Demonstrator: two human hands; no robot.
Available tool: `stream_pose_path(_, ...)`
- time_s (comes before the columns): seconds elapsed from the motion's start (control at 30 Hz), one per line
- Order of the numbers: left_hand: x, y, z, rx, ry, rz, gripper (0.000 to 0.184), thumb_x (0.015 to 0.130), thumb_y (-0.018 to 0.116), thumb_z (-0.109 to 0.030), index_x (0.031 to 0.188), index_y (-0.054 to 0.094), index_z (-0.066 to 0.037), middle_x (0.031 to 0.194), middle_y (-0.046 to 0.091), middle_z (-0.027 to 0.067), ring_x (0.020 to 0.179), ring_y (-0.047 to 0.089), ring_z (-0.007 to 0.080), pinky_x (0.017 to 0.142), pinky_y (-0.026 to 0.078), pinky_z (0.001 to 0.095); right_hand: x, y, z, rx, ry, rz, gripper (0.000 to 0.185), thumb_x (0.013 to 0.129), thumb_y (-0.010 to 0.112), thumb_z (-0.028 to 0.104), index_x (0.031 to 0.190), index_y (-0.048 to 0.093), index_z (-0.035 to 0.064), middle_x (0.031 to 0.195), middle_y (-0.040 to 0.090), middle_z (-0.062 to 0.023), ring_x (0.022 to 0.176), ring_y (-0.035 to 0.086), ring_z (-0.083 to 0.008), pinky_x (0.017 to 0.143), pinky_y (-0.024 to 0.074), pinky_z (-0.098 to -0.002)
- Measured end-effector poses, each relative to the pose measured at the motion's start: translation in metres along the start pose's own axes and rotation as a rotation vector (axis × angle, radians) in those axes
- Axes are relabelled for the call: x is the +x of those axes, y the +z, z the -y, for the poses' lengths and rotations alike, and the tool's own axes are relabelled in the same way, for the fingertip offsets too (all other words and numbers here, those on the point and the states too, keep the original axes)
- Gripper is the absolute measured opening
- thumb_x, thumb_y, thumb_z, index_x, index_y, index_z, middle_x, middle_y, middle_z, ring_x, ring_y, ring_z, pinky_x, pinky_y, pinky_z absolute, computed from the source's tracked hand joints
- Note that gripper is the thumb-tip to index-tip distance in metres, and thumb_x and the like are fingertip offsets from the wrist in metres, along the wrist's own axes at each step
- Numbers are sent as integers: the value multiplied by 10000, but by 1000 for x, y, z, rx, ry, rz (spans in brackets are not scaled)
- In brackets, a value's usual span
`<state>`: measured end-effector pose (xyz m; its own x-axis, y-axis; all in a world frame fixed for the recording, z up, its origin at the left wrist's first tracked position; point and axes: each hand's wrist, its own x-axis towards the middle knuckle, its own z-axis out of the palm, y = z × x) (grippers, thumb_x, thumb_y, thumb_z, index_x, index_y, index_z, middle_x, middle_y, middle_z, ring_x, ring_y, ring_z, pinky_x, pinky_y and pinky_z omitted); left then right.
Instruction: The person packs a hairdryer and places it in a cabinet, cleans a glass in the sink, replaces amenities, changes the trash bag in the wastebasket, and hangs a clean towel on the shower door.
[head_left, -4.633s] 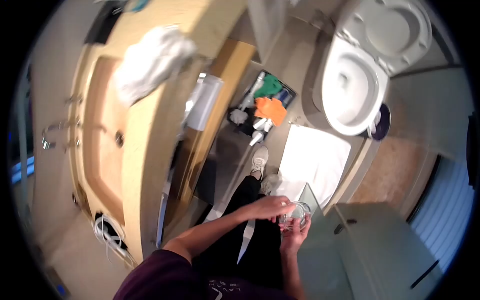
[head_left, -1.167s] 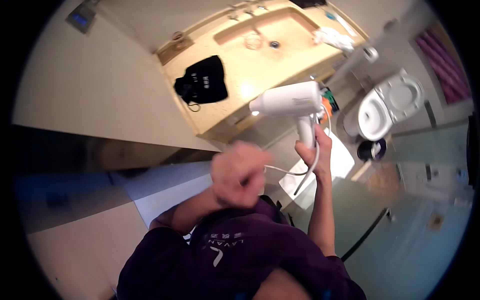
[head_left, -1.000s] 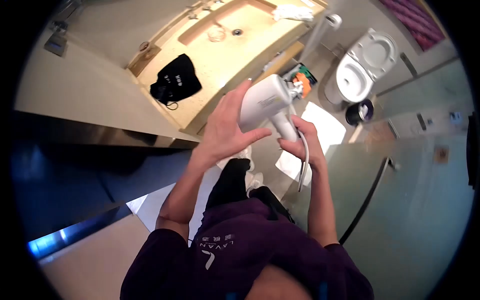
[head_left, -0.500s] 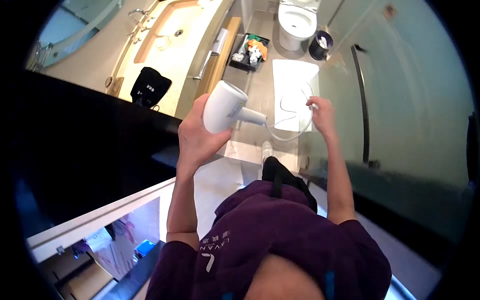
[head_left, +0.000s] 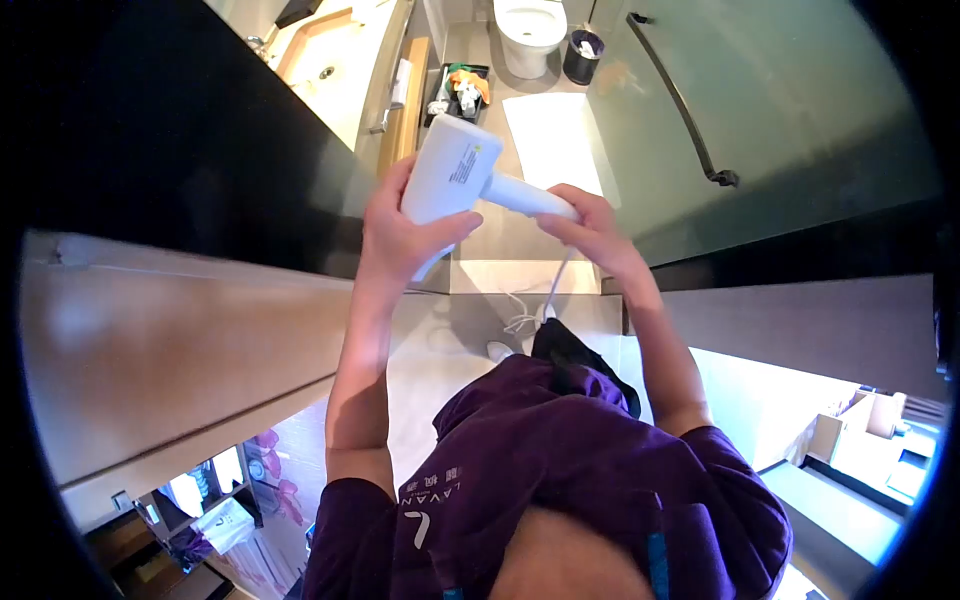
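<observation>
A white hair dryer is held up in front of me, its handle pointing right. My left hand wraps around the barrel, thumb along the near side. The end of the handle sits in the closed fingers of my right hand. From there a thin pale cord hangs down, with loose loops near my shoes. A small printed label shows on the barrel.
Ahead lie a white mat, a black tray of cloths and bottles, a toilet and a black bin. A sink counter is at left, a glass door with a dark handle at right.
My right hand has let go of the cord loop and now grips the hair dryer's handle. The cord has dropped toward the floor. My view has moved back from the bathroom.
</observation>
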<state>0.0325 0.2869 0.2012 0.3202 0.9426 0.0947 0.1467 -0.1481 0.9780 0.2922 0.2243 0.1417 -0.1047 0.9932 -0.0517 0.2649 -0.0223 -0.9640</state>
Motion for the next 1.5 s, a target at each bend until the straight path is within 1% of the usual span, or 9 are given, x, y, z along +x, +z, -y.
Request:
stream_pose_path(0.23,-4,15,23,-563,-267,206,486,778,764,-157,1206,605,9,990,664,73,831,636,130,739,508,260,-36,-8,22,82,153,-133,294,926,713,295,1019,695,17,765,563,34,715,468,-55,630,377,-241)
stream_pose_path(0.4,-16,54,19,-688,-247,130,500,808,716,-204,1226,579,33,1002,663,103,872,653,163,767,518,280,-53,-1,26,183,230,-623,392,1008,578,432,981,682,55,656,502,57,518,406,-16,442,291,-198)
stream_pose_path(0.7,-6,145,-16,-863,-160,-26,419,823,693,-209,1162,564,2,977,628,88,832,626,167,706,510,297,-75,37,40,308,59,-607,408,1090,341,427,1038,513,61,756,493,12,537,403,-38,450,330,-216)
stream_pose_path(1.03,-3,152,-47,-848,-213,111,418,867,720,-198,1200,549,-13,1002,640,83,844,641,160,664,536,302,-80,-18,43,75,27,-416,378,1062,464,349,1202,473,-1,810,573,-118,720,571,-199,665,474,-348)
stream_pose_path(1.13,-6,155,-42,-865,-207,46,414,869,721,-183,1201,542,-11,1005,648,85,821,655,173,642,547,320,-82,-26,38,-46,-289,-435,359,1031,525,284,1260,477,11,780,585,-119,707,590,-207,657,471,-357)
stream_pose_path(1.17,-6,153,-38,-885,-174,-8,416,866,725,-169,1201,538,-10,1008,651,88,810,660,180,636,551,325,-89,-28,37,-49,-117,-343,335,1018,543,243,1263,505,17,751,592,-118,691,594,-215,655,473,-369)
stream_pose_path(1.3,8,124,-69,-650,227,-443,454,806,766,-56,1195,534,-11,1028,654,90,837,664,182,677,554,310,-106,-27,-12,104,103,-87,249,992,582,181,1175,627,18,686,608,-130,633,595,-252,640,471,-398)
stream_pose_path(1.37,14,96,-68,-162,433,-644,655,738,839,-102,1295,510,-3,1107,666,122,922,674,227,834,550,334,-118,-30,-26,-29,87,-49,213,985,595,175,1118,655,20,707,620,-135,636,595,-260,636,470,-395)
stream_pose_path(1.5,2,80,-96,491,354,-420,902,712,842,-169,1492,401,-72,1236,657,163,1072,660,259,934,520,373,-108,-43,-31,-258,-237,-91,156,945,651,154,1035,697,35,780,640,-131,666,600,-260,634,470,-390)
